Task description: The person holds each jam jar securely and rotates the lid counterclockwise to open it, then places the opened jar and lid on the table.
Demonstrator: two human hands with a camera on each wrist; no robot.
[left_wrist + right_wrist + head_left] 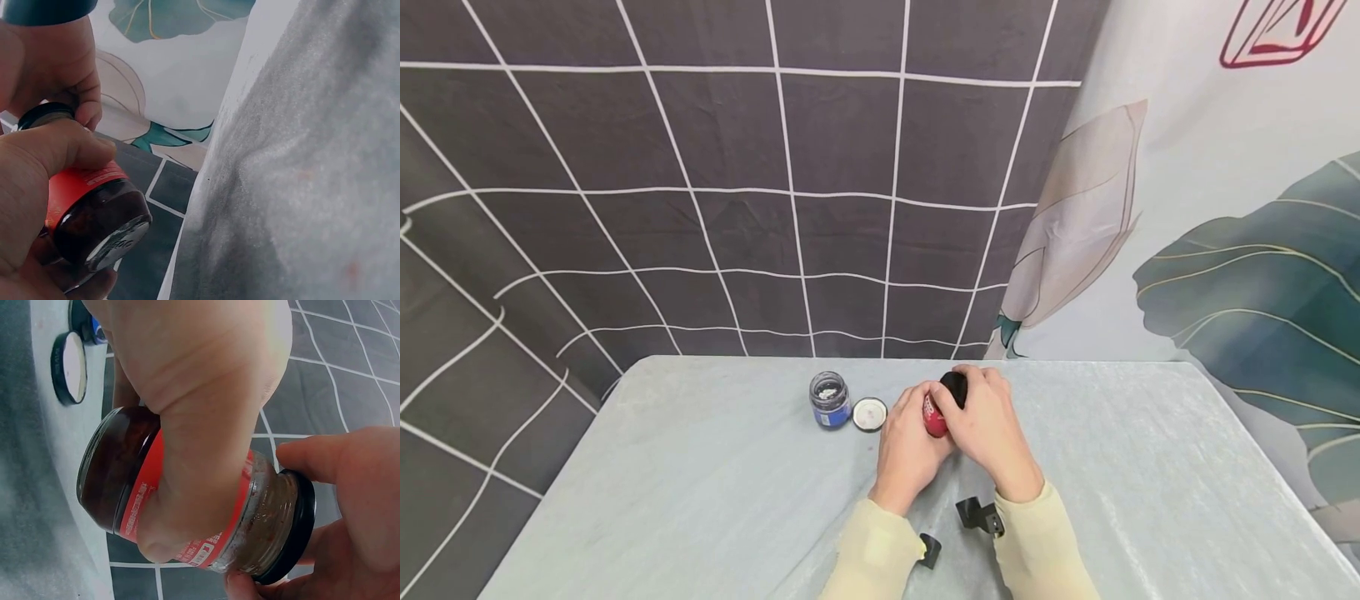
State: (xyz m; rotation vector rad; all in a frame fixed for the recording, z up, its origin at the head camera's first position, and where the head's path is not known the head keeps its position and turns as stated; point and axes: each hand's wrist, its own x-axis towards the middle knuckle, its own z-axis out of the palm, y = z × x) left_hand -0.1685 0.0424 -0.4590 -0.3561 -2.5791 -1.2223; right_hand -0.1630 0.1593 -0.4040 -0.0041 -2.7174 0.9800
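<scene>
Head view: your left grip (913, 443) and right grip (990, 423) are holding the red jar (935, 419) off the surface (700, 475), right of the blue jar (830, 410) and loose lid (869, 414).

Left wrist view: your left grip is clamping the body (72, 190), apparently anchoring it.

Right wrist view: your right grip is pinching the cap (306, 515), presumably for leverage.

I see the head camera peering down across the table (700, 500) from six o'clock, well back; close in, both wrist cameras share the red-labelled jar (81, 187).
</scene>
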